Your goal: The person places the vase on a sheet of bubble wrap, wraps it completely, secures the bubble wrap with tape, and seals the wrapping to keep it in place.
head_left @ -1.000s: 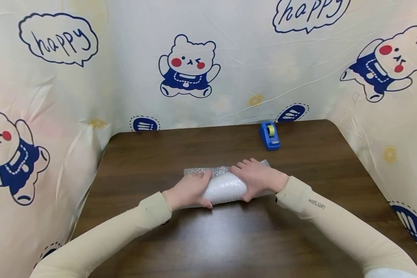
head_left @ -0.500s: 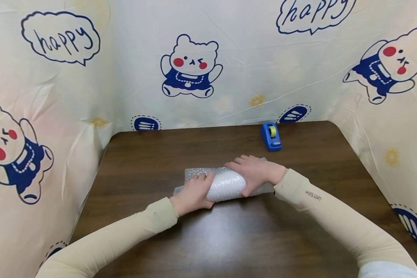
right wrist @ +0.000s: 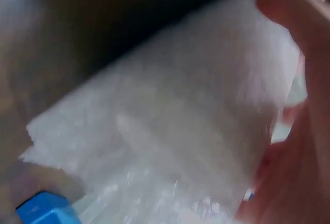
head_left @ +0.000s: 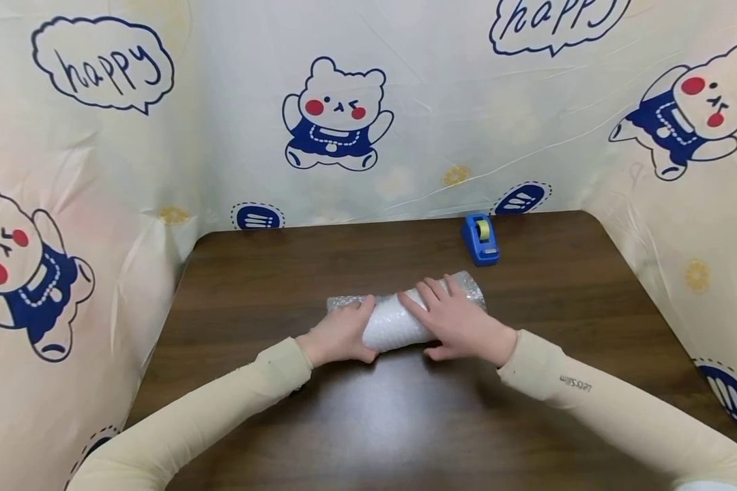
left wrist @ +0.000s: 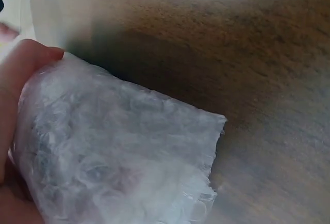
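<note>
A white roll of bubble wrap (head_left: 396,324) lies across the middle of the table, its right end angled a little toward the back. Around its left part, my left hand (head_left: 340,332) grips with the thumb on the near side and fingers over the top. My right hand (head_left: 463,320) holds the right part, fingers spread over the top and thumb low at the near side. Loose, clear bubble wrap (left wrist: 129,141) sticks out past the left hand in the left wrist view. The right wrist view is blurred and shows the wrap's ragged end (right wrist: 51,144). Anything inside the roll is hidden.
A blue tape dispenser (head_left: 480,240) with a yellowish roll stands near the back of the dark wooden table (head_left: 270,266). A printed curtain (head_left: 233,123) with bears encloses the table's back and sides.
My right hand has shifted over the roll, its fingers now more spread. The flat sheet seen under the right hand no longer shows there, and the roll's right end tilts farther back.
</note>
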A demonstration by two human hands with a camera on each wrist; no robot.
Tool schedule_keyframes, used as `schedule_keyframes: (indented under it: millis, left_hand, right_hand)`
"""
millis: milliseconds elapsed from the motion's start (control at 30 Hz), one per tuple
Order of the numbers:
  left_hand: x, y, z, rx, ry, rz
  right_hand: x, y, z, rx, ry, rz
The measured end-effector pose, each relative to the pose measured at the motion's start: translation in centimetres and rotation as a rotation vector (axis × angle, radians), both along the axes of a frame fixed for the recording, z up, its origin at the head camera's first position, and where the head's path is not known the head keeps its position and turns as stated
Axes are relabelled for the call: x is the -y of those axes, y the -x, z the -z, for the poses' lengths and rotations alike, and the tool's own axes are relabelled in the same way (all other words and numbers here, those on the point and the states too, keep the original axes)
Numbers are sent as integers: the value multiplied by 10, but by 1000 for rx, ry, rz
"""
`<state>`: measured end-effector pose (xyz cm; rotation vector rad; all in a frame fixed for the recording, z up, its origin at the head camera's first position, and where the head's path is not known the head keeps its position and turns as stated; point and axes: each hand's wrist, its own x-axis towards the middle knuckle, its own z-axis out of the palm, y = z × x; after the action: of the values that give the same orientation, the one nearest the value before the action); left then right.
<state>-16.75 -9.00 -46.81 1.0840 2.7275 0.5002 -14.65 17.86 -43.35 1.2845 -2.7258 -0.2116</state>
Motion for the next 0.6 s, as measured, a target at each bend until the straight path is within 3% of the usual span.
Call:
schedule_keyframes:
  millis: [100, 233, 433, 600]
  left_hand:
    - [-1, 1, 1, -7, 8, 16]
    - [2, 3, 0, 9, 11, 16]
    - [4, 2, -3, 62, -8, -3]
    - [6, -2, -1, 204, -32, -29]
  right_hand:
    - [1, -9, 9, -74, -23, 37]
    - [5, -7, 18, -117, -7, 81]
    - [6, 1, 20, -85, 57, 83]
    - [5, -2, 12, 13, 61, 83]
